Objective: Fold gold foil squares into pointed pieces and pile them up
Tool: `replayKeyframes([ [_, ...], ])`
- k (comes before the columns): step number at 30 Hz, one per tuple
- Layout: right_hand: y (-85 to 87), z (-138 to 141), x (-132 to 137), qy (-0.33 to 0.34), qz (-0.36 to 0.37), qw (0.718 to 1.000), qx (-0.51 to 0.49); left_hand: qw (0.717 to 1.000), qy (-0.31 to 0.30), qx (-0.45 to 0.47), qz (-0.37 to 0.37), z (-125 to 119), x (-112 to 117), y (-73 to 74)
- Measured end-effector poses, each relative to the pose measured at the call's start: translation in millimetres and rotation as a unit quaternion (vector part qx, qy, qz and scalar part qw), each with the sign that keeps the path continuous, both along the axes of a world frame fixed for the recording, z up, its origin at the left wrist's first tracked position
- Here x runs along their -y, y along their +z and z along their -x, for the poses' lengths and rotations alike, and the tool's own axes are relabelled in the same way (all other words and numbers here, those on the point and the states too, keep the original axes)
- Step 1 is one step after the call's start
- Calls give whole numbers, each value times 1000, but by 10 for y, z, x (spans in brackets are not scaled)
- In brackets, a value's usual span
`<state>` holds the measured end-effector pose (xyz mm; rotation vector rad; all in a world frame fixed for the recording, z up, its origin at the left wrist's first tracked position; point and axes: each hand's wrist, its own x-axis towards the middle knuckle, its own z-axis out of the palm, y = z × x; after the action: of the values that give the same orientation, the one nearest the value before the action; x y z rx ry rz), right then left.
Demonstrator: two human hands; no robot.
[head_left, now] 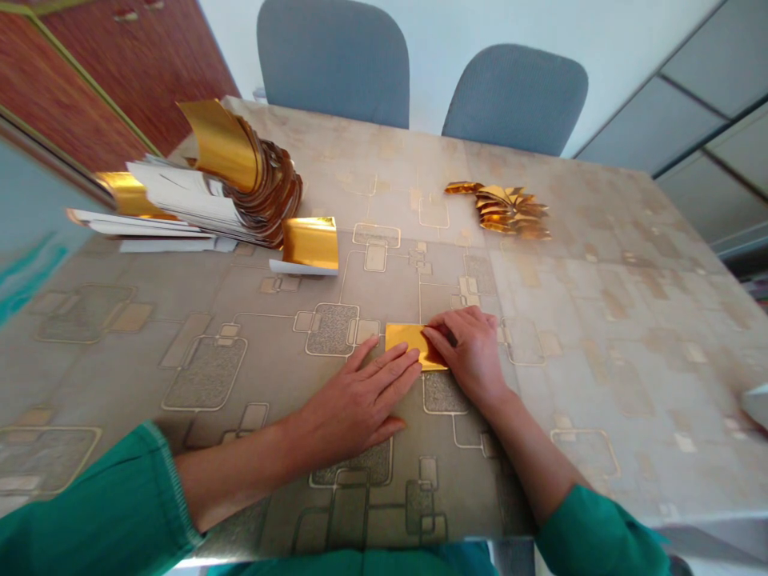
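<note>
A small folded sheet of gold foil paper (409,335) lies flat on the patterned tablecloth in front of me. My left hand (366,400) is open, with its fingers stretched out and the fingertips resting on the left and lower part of the sheet. At the sheet's right end, my right hand (471,344) is closed, thumb and fingers pinching the edge. The fingers of that hand partly hide the end of the paper.
A tall fanned stack of gold and white paper (270,188) stands at the back left, with a loose gold sheet (310,242) beside it. Several folded gold pieces (510,210) lie at the back right. Two grey chairs (336,60) stand beyond the table (600,320).
</note>
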<state>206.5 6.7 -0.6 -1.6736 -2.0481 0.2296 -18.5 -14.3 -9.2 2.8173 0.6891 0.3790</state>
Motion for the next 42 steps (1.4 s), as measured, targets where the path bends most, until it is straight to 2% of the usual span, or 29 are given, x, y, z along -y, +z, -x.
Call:
replayKeyframes([
  [17, -1, 31, 7, -6, -20, 1000, 18, 1000, 3, 1, -4, 4, -6, -37],
  [23, -44, -35, -36, -52, -10, 998, 19, 1000, -3, 4, 4, 14, -41, -26],
  [26, 24, -77, -36, -55, -33, 998, 2, 1000, -8, -2, 5, 19, -64, -17],
  [29, 158, -9, 101, -28, -77, 997, 4, 1000, -13, -6, 2, 21, -80, -22],
  [32, 223, 150, 374, 43, -71, 996, 31, 1000, -12, -5, -2, 23, -88, -37],
  [34, 185, 237, 565, 63, -63, 994, 57, 1000, -11, -5, -3, 24, -92, -44],
  [37, 66, 257, 771, 53, -66, 993, 87, 1000, -13, -12, -8, 25, -98, -46],
  [42, -25, 132, 879, 49, -53, 989, 126, 999, -17, -23, -20, 36, -118, -36],
])
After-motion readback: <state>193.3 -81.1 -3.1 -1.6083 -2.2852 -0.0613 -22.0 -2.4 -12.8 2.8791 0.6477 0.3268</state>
